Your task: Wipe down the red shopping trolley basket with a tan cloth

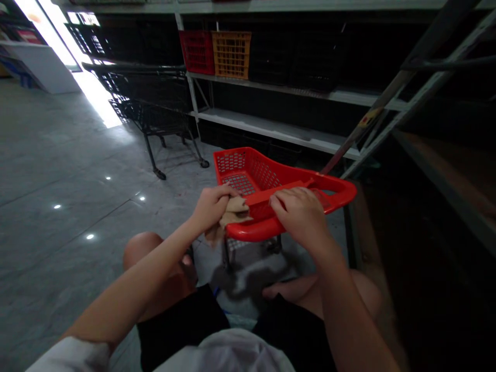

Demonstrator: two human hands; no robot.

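A red plastic shopping cart (pixel 267 173) with perforated basket walls stands right in front of my knees. My left hand (pixel 214 206) is closed on a tan cloth (pixel 234 211), pressed against the left end of the cart's handle side; part of the cloth hangs below my fingers. My right hand (pixel 300 212) is wrapped over the red bar near the middle of that same side, thumb toward the left. The undersides of my right fingers are hidden by the hand itself.
A black shopping cart (pixel 155 103) stands at the left back. Behind are metal shelves (pixel 263 129) with a red crate (pixel 197 51) and a yellow crate (pixel 231 54). A ladder-like metal frame (pixel 387 98) leans at the right. Grey tiled floor (pixel 77 196) spreads to the left.
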